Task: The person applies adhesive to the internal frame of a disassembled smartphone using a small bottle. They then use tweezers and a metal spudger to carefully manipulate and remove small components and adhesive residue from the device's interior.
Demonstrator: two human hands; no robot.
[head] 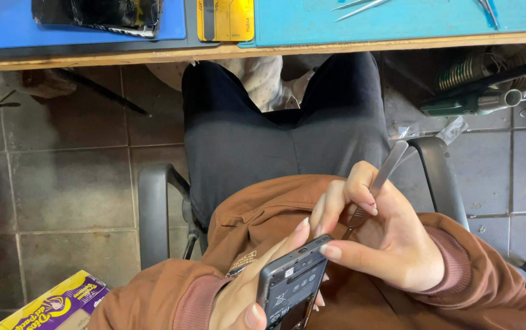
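Over our lap, we hold the grey flat phone (290,287) with its back off in our left hand (248,299), while our right hand (376,235) pinches thin silver metal tweezers (378,180), tips just above its top edge, nothing lifted out yet.

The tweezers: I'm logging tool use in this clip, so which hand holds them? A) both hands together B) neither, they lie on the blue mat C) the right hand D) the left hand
C: the right hand grips the metal tweezers between its fingers, tips pointed down toward the opened phone that the left hand holds.
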